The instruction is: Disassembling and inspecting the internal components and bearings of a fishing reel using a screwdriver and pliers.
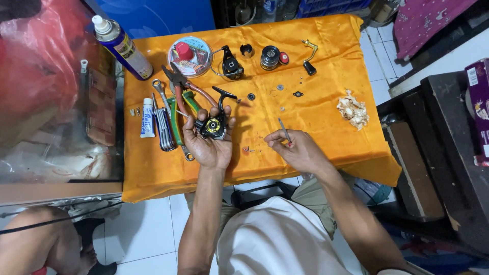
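Observation:
My left hand lies palm up over the orange cloth and cradles a black fishing reel body with a yellow gear showing. My right hand pinches a thin screwdriver by its red handle, tip pointing up, a short way right of the reel body. Small screws and washers lie scattered on the cloth beyond both hands. A black rotor part, a spool and a crank handle sit along the far side.
A spray can stands at the far left corner beside a round tin. Pliers, a hex key set, a wrench and a small tube lie left. A crumpled tissue rests right. Another person's knee shows bottom left.

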